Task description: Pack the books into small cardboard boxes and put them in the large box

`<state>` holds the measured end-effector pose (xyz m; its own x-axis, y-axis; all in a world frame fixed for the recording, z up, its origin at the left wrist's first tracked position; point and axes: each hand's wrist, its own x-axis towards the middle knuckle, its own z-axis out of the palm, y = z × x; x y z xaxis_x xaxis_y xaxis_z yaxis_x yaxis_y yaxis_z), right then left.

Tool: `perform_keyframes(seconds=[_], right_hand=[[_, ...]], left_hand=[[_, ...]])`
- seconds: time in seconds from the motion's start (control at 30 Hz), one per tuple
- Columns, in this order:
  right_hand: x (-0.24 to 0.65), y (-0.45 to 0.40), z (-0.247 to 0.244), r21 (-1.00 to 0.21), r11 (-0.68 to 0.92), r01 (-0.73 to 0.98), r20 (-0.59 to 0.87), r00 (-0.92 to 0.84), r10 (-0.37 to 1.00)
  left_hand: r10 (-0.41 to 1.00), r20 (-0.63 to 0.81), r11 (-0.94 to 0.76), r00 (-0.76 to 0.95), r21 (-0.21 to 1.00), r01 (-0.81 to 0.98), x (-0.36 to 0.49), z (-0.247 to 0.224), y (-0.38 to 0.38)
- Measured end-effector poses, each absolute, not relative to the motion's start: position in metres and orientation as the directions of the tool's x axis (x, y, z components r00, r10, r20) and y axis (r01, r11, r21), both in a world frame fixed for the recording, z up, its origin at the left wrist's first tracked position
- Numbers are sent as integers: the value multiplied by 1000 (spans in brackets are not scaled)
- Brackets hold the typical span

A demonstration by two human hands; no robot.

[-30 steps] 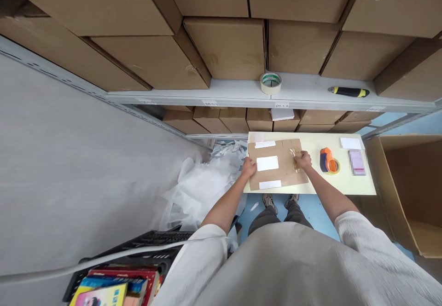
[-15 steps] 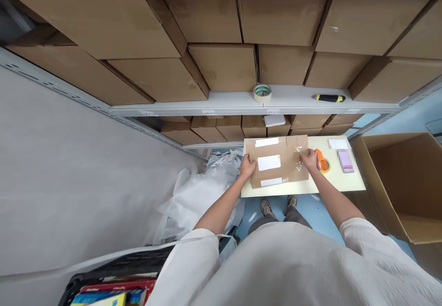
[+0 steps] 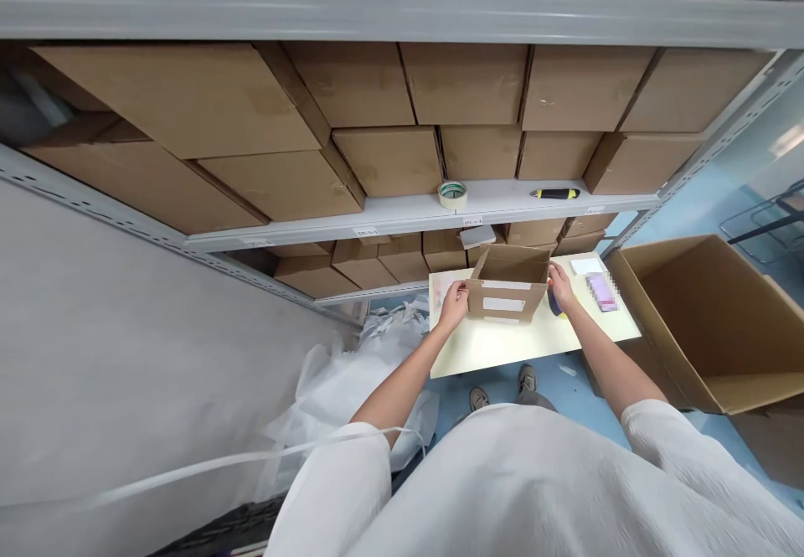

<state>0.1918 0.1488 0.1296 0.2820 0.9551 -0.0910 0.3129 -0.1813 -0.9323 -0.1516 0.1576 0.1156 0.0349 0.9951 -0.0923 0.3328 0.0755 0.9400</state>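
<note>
Between my hands a brown cardboard box (image 3: 476, 302) stands opened out on the pale yellow tabletop (image 3: 483, 349), its open side facing up and away. White labels show on its near wall. My left hand (image 3: 453, 306) is closed on the box's left edge. On the opposite edge my right hand (image 3: 560, 286) grips the right side. Just beside my right hand, mostly covered by it, lies the tape dispenser (image 3: 554, 302). A small white stack (image 3: 585, 266) and a blurred purple item (image 3: 603, 291) lie farther right on the tabletop.
Ahead, a grey shelf (image 3: 402, 215) holds several closed cartons, a tape roll (image 3: 453, 195) and a yellow-black utility knife (image 3: 555, 193). At right stands a large open carton (image 3: 741, 322). White wrapping material (image 3: 352, 389) is heaped on the floor at left, beside a wall.
The flattened cardboard has been opened into a box shape, with both hands still at its sides. My view has tilted up, showing more of the upper shelf.
</note>
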Motion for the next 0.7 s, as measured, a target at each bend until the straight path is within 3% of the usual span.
perform_keyframes(seconds=[0.17,0.27,0.47,0.7], right_hand=[[196,142,142,-965,-218,148,-176,257,950],[200,140,148,-961,-227,161,-190,215,958],[200,140,147,-964,-199,174,-180,119,977],[209,147,146,-952,-181,245,-147,153,977]], left_hand=[[993,-80,49,86,948,315,-151,134,148],[986,-60,14,157,960,279,-152,137,141],[944,4,-155,329,887,434,-156,134,130],[933,38,-238,358,811,534,-154,132,136]])
